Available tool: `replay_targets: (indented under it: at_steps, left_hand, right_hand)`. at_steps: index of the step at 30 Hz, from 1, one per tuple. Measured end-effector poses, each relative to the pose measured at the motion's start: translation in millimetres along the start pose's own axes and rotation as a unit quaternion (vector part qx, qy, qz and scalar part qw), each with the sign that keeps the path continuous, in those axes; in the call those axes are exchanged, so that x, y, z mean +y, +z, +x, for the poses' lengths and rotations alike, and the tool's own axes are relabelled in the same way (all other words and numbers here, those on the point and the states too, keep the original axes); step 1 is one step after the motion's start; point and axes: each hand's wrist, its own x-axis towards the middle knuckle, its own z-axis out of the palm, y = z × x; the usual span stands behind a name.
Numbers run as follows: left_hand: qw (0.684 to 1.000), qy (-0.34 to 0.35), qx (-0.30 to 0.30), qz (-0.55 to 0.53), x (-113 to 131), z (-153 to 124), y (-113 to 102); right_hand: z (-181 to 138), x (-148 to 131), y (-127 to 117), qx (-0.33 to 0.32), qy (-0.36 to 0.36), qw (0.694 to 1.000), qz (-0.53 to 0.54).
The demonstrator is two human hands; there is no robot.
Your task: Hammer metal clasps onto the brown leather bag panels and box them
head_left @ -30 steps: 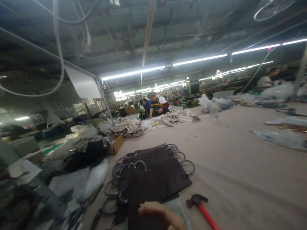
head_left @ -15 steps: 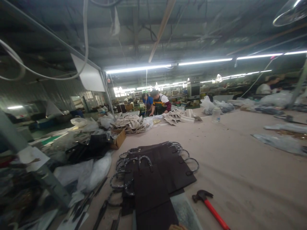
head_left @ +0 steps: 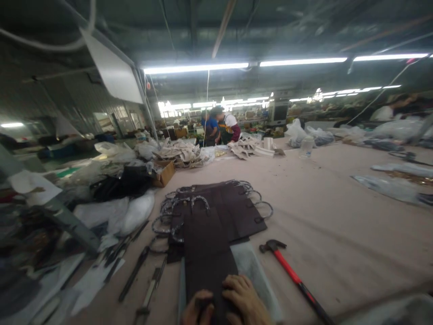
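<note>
A long dark brown bag panel [head_left: 209, 253] lies in front of me, its near end at the bottom of the view. My left hand [head_left: 199, 308] is closed at that near end, thumb and fingers gripping the dark material; exactly how it is folded there is hidden. Next to it my right hand [head_left: 245, 299] has its fingers bent over the panel's right side, gripping it. Beneath the panel is a pale translucent slab [head_left: 253, 271]. Beyond lies a pile of dark brown bag pieces [head_left: 233, 210] with wrapped loop handles. A claw hammer [head_left: 287, 267] with a red and black handle rests to the right.
Slim tools [head_left: 149, 289] and dark strips lie at left. A cardboard box [head_left: 164, 174] and plastic bags [head_left: 135, 216] crowd the left edge. Beige pieces [head_left: 182, 152] and a clear jar [head_left: 306, 147] stand farther back. Two people [head_left: 210, 126] are at the table's far side.
My view has tipped downward, bringing both my hands into sight on the near end of the panel. Earlier only a bit of one hand showed at the bottom edge.
</note>
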Motion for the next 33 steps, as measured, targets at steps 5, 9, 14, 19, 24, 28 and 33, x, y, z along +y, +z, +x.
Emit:
replay_targets:
  at_steps: [5,9,14,19,24,28,33]
  left_hand:
    - [0.999,0.007,-0.035,-0.009,-7,-18,-11]
    - [1.000,0.023,-0.014,-0.001,-8,-18,-17]
    - [1.000,0.009,0.005,-0.011,-9,-20,-20]
    - [0.999,-0.006,0.045,-0.005,-10,-22,-20]
    - [0.998,0.046,0.028,0.024,-8,-24,-19]
    - [0.997,0.068,0.018,0.017,-7,-23,-18]
    - [0.995,0.095,0.005,0.025,-6,-19,-16]
  right_hand:
    - [9,-22,-20,-0.020,0.050,0.996,0.071]
    - [11,-17,-15,-0.028,0.035,0.992,0.116]
    - [10,-13,-15,-0.020,0.026,0.990,0.138]
    - [12,-14,-15,-0.013,0.034,0.989,0.145]
    - [12,-13,-15,-0.016,0.033,0.989,0.146]
    - [13,-14,-16,-0.021,0.034,0.988,0.150]
    - [14,-16,-18,-0.024,0.040,0.987,0.154]
